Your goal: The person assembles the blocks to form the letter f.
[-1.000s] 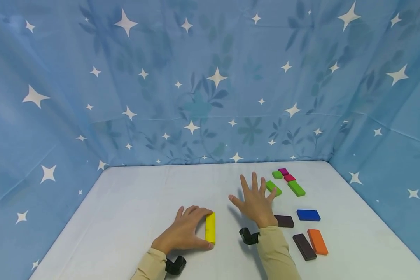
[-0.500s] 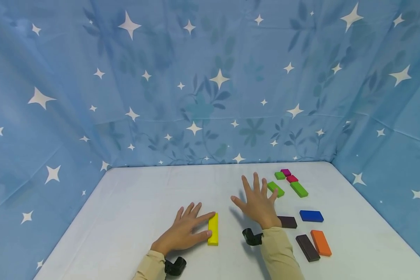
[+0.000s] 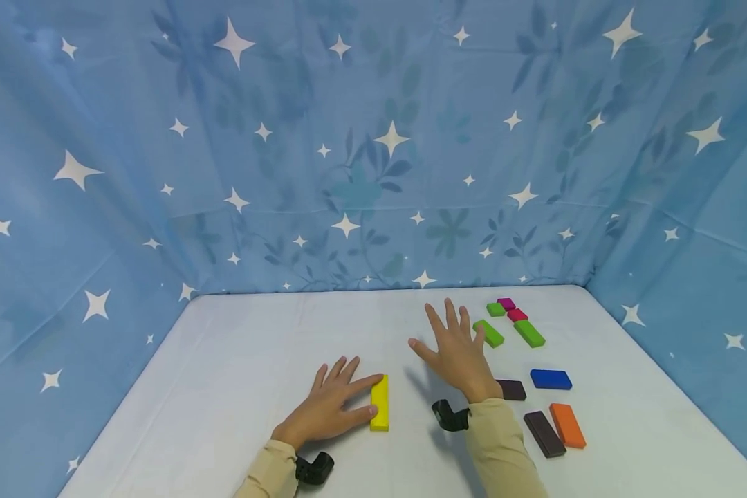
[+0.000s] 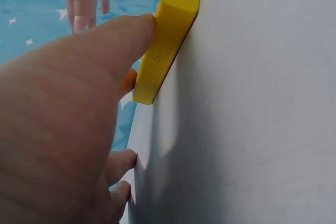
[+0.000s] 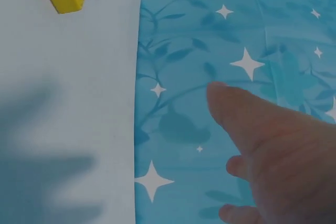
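A long yellow block lies on the white table, pointing away from me. My left hand is beside it on the left. Its index fingertip touches the block near the far end and its thumb touches the left edge, with the fingers straight and spread. The left wrist view shows the thumb against the yellow block up close. My right hand hovers above the table, right of the block, its fingers spread. It holds nothing; the right wrist view shows its shadow on the table.
Right of my right hand lie a dark block, a blue block, an orange block and another dark block. Green blocks and small pink ones sit farther back. A blue starry curtain surrounds the table.
My left hand has let go of the yellow block's two ends; its fingers have straightened, and thumb and index now touch its left side and far end. The right hand stays nearly still.
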